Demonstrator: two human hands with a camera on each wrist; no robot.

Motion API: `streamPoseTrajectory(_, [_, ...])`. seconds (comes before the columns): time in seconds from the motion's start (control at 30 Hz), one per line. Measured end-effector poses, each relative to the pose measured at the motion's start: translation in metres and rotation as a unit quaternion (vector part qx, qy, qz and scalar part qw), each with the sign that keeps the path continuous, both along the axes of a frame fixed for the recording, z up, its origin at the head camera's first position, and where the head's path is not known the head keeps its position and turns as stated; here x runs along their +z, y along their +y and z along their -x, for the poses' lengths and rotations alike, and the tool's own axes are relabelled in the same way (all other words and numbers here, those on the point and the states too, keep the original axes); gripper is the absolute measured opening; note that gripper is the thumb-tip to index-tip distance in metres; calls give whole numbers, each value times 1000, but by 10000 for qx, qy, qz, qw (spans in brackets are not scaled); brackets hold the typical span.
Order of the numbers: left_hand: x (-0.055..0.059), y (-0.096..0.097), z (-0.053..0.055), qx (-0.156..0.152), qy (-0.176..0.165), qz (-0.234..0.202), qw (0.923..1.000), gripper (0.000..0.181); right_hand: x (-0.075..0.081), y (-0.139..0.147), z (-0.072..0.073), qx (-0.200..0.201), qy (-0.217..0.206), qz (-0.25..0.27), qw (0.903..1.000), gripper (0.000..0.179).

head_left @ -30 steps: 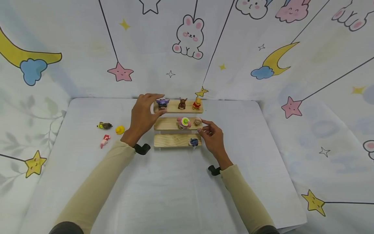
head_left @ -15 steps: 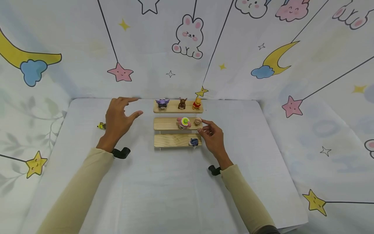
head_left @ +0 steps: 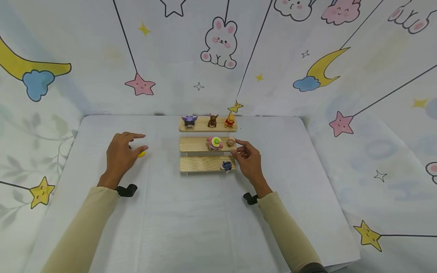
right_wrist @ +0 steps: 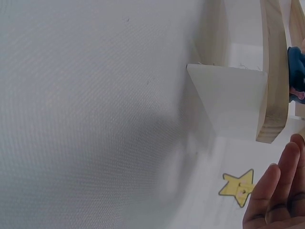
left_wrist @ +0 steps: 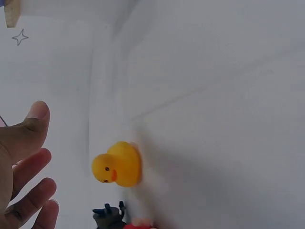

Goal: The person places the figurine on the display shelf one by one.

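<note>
My left hand (head_left: 120, 156) hovers over the left of the table, thumb and fingers spread apart with nothing between them. Just beyond its thumb sits a yellow rubber duck (left_wrist: 125, 164), partly hidden in the head view. A dark toy figure (left_wrist: 108, 217) and something red show below the duck in the left wrist view. My right hand (head_left: 250, 160) grips the right end of the middle tier of a three-tier wooden display stand (head_left: 192, 145). Beside its fingertips is a small beige-headed figure (head_left: 231, 141), and a pink figure (head_left: 214, 143) with a yellow-green top stands left of that.
On the top tier stand a purple-eared figure (head_left: 189, 121), a brown animal figure (head_left: 212, 121) and a yellow bear in red (head_left: 230, 121). A blue figure (head_left: 226, 165) is at the bottom tier's right end. White cloth (head_left: 191, 227) covers the table; a printed backdrop (head_left: 177, 49) rises behind.
My left hand has left the purple-eared figure on the top tier and moved left and toward me, over the loose toys. My right hand has stayed at the stand.
</note>
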State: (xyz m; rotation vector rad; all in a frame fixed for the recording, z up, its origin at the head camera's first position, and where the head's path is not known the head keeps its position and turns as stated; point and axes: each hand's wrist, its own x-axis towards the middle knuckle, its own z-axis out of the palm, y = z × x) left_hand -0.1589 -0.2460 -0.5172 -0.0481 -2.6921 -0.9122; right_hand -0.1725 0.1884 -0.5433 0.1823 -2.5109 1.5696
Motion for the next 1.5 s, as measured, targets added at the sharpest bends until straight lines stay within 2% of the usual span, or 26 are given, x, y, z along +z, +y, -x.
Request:
streamPoseTrajectory(0.17, [-17, -9, -4, -26, -216, 115, 9997, 44, 0, 1, 0, -20, -1, 70, 10000, 39])
streamPoseTrajectory(0.37, [-29, -11, -7, 37, -379, 312, 9988, 41, 1, 0, -1, -44, -87, 59, 9999, 39])
streamPoseTrajectory(0.9, [-37, -13, -7, 182, -379, 386, 9984, 29, 1, -1, -1, -40, -56, 113, 9999, 38])
streamPoseTrajectory(1.07, [-31, -4, -7, 134, -315, 345, 9988, 27, 2, -2, -1, -100, -114, 115, 9998, 39])
streamPoseTrajectory(1.27, [-15, 13, -8, 64, -128, 235, 9996, 27, 3, -5, 0, -175, -186, 46, 9997, 41])
streamPoseTrajectory(1.5, [1, 32, -7, -237, 295, 136, 9992, 27, 27, -14, -11, -88, -215, 209, 9995, 39])
